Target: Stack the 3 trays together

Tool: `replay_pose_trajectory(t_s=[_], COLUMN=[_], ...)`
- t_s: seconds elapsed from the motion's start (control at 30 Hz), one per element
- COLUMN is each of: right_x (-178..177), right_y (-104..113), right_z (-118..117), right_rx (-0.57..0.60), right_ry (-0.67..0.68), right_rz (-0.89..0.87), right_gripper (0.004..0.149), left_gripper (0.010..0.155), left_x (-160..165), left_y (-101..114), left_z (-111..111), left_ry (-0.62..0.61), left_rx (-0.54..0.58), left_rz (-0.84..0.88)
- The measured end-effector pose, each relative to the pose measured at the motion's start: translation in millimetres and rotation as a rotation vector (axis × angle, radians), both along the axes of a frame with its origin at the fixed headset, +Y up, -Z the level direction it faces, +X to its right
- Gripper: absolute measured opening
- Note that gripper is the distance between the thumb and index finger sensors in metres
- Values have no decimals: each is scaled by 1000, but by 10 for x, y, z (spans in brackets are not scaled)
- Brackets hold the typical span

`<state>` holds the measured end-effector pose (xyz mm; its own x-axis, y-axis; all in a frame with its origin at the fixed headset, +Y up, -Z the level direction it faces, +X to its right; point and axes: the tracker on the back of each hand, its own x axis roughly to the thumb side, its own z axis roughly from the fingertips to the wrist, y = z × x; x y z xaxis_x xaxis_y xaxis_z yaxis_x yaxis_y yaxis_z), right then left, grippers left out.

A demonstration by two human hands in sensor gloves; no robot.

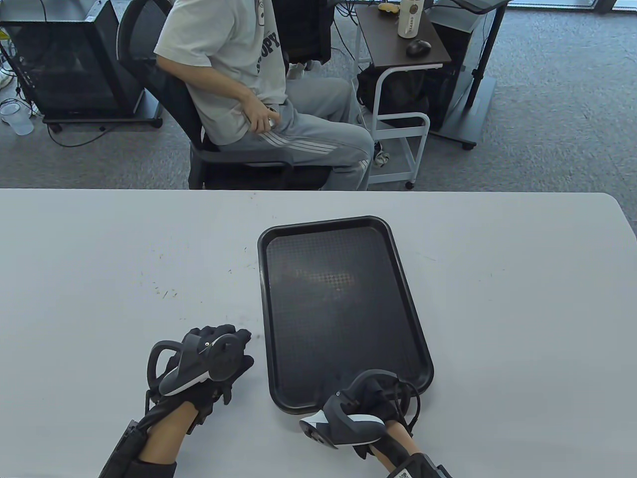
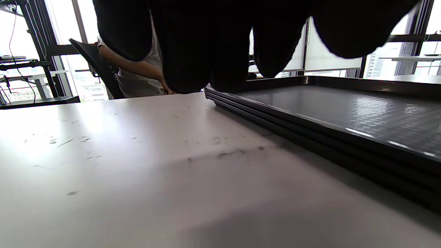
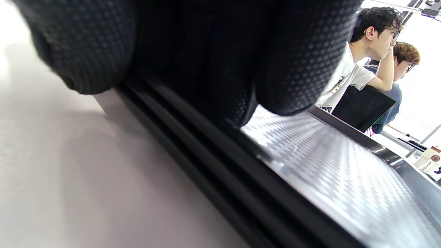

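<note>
Three trays (image 1: 343,308) sit stacked near the surface (image 1: 99,259) centre; our right hand (image 1: 366,406) grips the stack's near edge, our left hand (image 1: 209,358) rests curled beside it.

Pale grey tabletop (image 1: 497,298), scuffed with small dark flecks left of centre. Black trays (image 1: 343,308) stacked on it, nested, long side running away. Left hand (image 1: 209,358) rests just beside them.
</note>
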<state>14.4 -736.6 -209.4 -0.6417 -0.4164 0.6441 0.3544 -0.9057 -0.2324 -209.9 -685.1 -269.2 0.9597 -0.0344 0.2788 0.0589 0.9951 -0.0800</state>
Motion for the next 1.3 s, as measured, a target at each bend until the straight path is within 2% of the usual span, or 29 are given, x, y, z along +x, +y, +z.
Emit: replay_pose_trajectory(t_s=[0.27,0.43,0.67,0.9,1.1,1.3], right_x=[13,134,360,623,918,1203], right_y=[10,70,199,470,614,664], right_z=[-21,-105,-200,-242,-260,-308], right_rx=[-20,-103,-92,130,228,282], right_ry=[-9,-65,-138,-213,-308,-408], right_rz=[-17,-120,-249,-383,-419,-445], right_gripper=[49,52,52,54,56,58], left_gripper=[62,62,62,62,62,62], left_x=[11,20,73,66,53,34], left_y=[-24,-40,-105,-53,-45,-18], left_z=[-2,-6,-13,-3,-7,0], left_ry=[-9,-17,-44,-38,-29,-22], left_rx=[-41,-72,-150,-108,-88,-48], left_rz=[-3,-8,-23,-8,-10,1])
